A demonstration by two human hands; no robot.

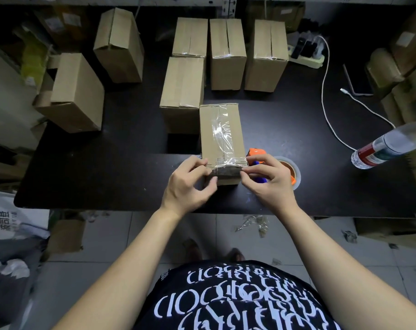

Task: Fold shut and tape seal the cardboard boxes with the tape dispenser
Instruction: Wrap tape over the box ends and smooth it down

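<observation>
Left hand (188, 184): pinching cardboard box (220, 136), near-left corner.
Right hand (267, 179): pinching near-right corner.
Tape dispenser (258, 152): right hand's 1 o'clock.

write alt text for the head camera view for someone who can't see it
A person's left hand and right hand pinch a strip of clear tape across the near edge of a brown cardboard box on a black table. An orange and blue tape dispenser lies right of the box, behind the right hand; more cardboard boxes stand farther back.
</observation>
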